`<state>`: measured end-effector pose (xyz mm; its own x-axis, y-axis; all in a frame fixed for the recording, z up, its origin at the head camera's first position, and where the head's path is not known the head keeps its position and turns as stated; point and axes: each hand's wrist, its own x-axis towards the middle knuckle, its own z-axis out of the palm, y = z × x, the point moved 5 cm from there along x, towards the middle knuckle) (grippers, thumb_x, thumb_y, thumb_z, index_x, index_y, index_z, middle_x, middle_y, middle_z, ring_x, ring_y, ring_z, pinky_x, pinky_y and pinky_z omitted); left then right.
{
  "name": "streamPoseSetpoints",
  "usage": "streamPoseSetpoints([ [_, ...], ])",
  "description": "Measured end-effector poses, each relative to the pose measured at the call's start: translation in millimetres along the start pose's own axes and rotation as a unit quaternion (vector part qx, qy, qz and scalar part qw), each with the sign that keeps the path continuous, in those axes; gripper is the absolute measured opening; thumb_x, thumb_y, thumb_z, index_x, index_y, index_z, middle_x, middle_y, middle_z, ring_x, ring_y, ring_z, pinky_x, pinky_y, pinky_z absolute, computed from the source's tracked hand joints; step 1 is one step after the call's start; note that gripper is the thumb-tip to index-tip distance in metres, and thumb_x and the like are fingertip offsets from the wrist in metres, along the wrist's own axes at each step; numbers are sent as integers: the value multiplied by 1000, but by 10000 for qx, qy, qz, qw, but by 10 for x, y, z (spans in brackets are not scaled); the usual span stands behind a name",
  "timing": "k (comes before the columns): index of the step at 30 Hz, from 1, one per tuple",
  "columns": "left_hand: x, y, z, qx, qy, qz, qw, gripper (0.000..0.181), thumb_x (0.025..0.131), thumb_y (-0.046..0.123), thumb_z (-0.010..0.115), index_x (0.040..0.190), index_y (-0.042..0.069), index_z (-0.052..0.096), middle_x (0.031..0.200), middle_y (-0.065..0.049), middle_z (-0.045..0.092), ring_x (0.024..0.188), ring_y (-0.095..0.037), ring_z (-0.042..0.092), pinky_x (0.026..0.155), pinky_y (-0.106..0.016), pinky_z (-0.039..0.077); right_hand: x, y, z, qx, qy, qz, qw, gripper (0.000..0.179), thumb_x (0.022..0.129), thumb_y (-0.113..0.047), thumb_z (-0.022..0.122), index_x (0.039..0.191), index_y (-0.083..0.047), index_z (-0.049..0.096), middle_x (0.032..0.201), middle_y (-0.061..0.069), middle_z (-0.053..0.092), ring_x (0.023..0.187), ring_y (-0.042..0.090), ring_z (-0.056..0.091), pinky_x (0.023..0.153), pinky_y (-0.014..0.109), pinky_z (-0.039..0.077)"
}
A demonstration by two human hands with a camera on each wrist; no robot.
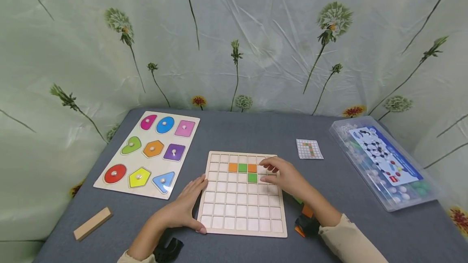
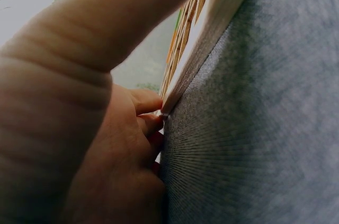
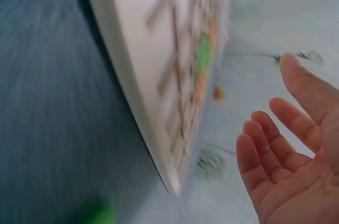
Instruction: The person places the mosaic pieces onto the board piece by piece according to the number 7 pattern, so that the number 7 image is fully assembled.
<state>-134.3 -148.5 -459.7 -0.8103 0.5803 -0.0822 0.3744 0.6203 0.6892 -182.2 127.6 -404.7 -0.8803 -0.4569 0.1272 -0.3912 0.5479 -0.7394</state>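
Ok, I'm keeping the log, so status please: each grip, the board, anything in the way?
Left grip touching left edge of board. Right grip over board, holding nothing. Four tiles showing on it, orange and green. Right grip hides some board.

My right forearm (image 1: 321, 204) partly hides the loose coloured pieces (image 1: 307, 211); the grid board (image 3: 139, 38) blurs in my right wrist view.

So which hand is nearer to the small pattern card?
The right hand: over the right side of the grid board, left of the card. The left hand is at the board's left edge, farther away.
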Motion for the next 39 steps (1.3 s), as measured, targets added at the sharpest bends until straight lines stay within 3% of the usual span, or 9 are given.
streamPoseSetpoints([
  [8,0,1,-2,4,-15,-56,10000,128,44,57,81,142,2,19,149,-13,7,134,-26,3,106,-44,2,-496,175,-308,-477,242,368,9979,44,75,-22,72,113,-6,59,105,6,57,90,23,54,76,41,46],
  [15,7,3,-5,56,-28,-120,9999,128,44,59,80,142,3,19,149,-13,8,134,-27,3,106,-46,3,-943,409,-352,-415,70,926,9948,45,75,-29,71,112,-8,59,103,0,56,91,18,56,76,30,48],
  [21,3,2,-7,53,-33,-108,9999,128,44,59,80,142,3,19,149,-12,7,134,-26,3,106,-46,3,-1153,483,-305,-750,-66,846,9936,44,73,-34,72,107,-10,59,94,-6,52,79,6,49,65,24,45],
  [30,4,-13,18,37,-38,-205,9998,129,44,59,80,142,4,18,149,-12,7,134,-27,3,105,-49,4,-1158,440,-263,-1094,-151,1029,9885,23,75,-19,72,93,-11,60,87,-7,50,75,6,48,62,24,45],
  [35,3,-15,9,-4,23,-232,9997,130,42,59,80,142,4,18,148,-13,8,134,-30,4,105,-51,5,-1017,314,-232,-1122,-113,1050,9881,24,76,-18,71,96,-15,60,92,-8,52,83,10,53,71,29,48],
  [39,4,-9,-1,-66,74,-199,9998,130,42,58,81,142,4,18,148,-14,9,133,-31,5,105,-51,5,-848,167,-161,-864,-96,809,9929,25,78,-19,69,102,-16,60,95,-9,53,85,12,54,72,30,48],
])
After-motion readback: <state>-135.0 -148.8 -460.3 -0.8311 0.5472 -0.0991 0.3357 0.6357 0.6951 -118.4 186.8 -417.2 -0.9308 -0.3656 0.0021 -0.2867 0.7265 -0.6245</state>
